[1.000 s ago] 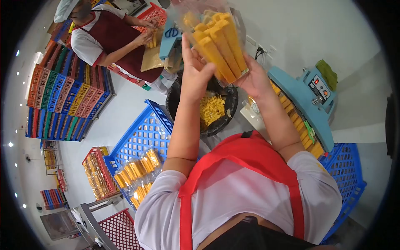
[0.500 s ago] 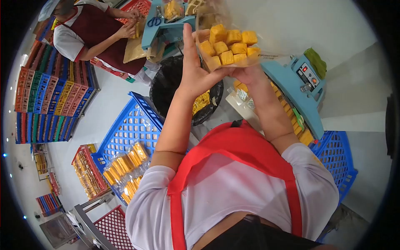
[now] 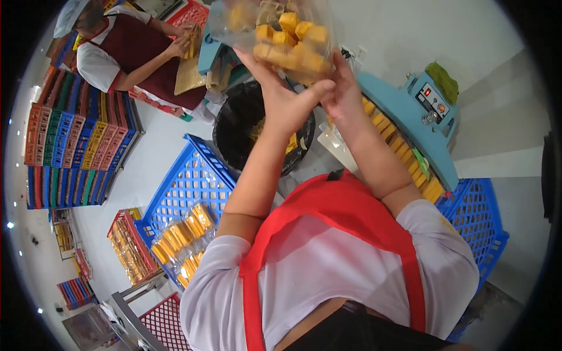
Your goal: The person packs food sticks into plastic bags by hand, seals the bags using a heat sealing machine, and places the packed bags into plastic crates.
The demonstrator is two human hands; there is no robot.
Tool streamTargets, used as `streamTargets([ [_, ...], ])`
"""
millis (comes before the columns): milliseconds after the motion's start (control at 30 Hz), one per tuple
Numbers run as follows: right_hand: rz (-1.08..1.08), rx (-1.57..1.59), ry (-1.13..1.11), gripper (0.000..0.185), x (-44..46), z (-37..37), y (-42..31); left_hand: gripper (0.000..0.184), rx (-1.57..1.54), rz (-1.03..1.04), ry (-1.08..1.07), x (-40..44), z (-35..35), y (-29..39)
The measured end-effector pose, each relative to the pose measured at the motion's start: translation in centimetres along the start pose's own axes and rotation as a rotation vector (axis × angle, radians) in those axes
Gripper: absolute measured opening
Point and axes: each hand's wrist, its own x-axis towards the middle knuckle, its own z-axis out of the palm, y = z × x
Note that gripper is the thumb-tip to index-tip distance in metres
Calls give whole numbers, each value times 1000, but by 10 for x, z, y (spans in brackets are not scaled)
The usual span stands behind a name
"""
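Held up at the top centre is a clear plastic bag [image 3: 295, 44] of yellow sticks, their square ends facing me. My left hand [image 3: 287, 93] supports it from below and the left, thumb stretched to the right. Against its lower right side is my right hand [image 3: 344, 93], its fingers partly hidden by the bag. Beneath my hands stands a black-lined bin [image 3: 225, 126] with yellow scraps. A blue-green sealing machine [image 3: 398, 108] is to the right, beside a row of yellow sticks [image 3: 401, 153].
A blue crate [image 3: 190, 181] with packed bags [image 3: 182, 237] lies left of my left forearm. A co-worker in a dark red apron [image 3: 137, 47] handles yellow sticks at upper left. Stacked crates [image 3: 76, 137] stand far left; another blue crate [image 3: 477, 225] is at right.
Over the last second the bag has tipped so the sticks' ends face me; in the last half second it has risen and shifted left. My right hand's fingers now point upward beside it.
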Motion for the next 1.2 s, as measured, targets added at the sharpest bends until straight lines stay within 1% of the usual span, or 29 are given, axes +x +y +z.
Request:
streamTargets([
  [67, 3, -1, 4, 43, 4, 9, -6, 115, 347, 6, 56, 1, 9, 7],
  [100, 25, 3, 26, 44, 6, 13, -8, 125, 292, -29, 95, 3, 12, 0],
  [133, 25, 1, 22, 44, 7, 16, -9, 125, 292, -25, 97, 5, 15, -6],
  [200, -40, 123, -181, 45, 7, 21, -10, 122, 226, 56, 189, 7, 19, -10],
  [233, -35, 127, -180, 45, 10, 20, -10, 122, 232, 53, 191, 8, 17, -8],
  [300, -26, 103, -245, 47, 13, 12, -12, 121, 317, 203, 77, 8, 13, 0],
  [333, -23, 109, -233, 47, 11, 8, -13, 121, 319, 191, 72, 9, 10, 3],
  [400, 0, -39, -176, 46, 10, 6, -22, 119, 312, 195, 4, 16, 1, 12],
  [433, 50, -76, -97, 46, 10, 5, -25, 119, 241, 54, -4, 19, -4, 16],
  [467, 48, -75, -96, 46, 10, 3, -27, 113, -33, -41, -16, 25, -8, 17],
  [533, 264, -31, -316, 44, 9, -1, -29, 99, -307, -174, -108, 35, -28, 1],
  [567, 264, -29, -322, 44, 8, -4, -28, 99, -303, -170, -108, 38, -33, -2],
  [633, 430, -27, -444, 45, 5, -9, -25, 76, -510, -268, -186, 42, -36, -2],
  [667, 433, -26, -447, 45, 5, -8, -25, 76, -507, -266, -184, 43, -34, -1],
  [733, 367, -99, -543, 49, 3, -3, -24, 60, -473, -345, -159, 48, -30, 2],
  [767, 366, -99, -547, 49, 1, -1, -22, 51, -463, -414, -149, 45, -33, -6],
  [800, 288, -151, -467, 51, -1, 0, -19, 51, -462, -410, -151, 46, -35, -3],
  [833, 210, -201, -387, 53, -2, 0, -18, 49, -392, -479, -205, 44, -36, 2],
  [867, 209, -202, -388, 53, -2, -2, -19, 47, -321, -550, -258, 43, -38, 6],
  [900, 215, -298, -441, 55, -4, -6, -21, 44, -321, -582, -293, 43, -38, 8],
  [933, 221, -394, -492, 57, -6, -8, -22, 44, -321, -585, -291, 43, -38, 11],
  [967, 224, -392, -489, 57, -9, -8, -22, 44, -231, -555, -403, 44, -37, 14],
  [1000, 277, -309, -447, 57, -14, -5, -22, 44, -140, -520, -514, 44, -38, 16],
  [1033, 330, -228, -405, 57, -17, -4, -22, 43, -120, -501, -493, 44, -39, 13],
  [1067, 332, -229, -405, 57, -16, -3, -22, 43, -121, -501, -491, 43, -40, 11],
  [1133, 277, -160, -445, 54, -16, -3, -18, 43, -289, -503, -183, 37, -43, 5],
  [1167, 278, -160, -443, 54, -16, -2, -19, 47, -221, -370, -145, 31, -48, -1],
  [1200, 233, -156, -421, 53, -17, -1, -20, 47, -223, -375, -144, 23, -44, 0],
])
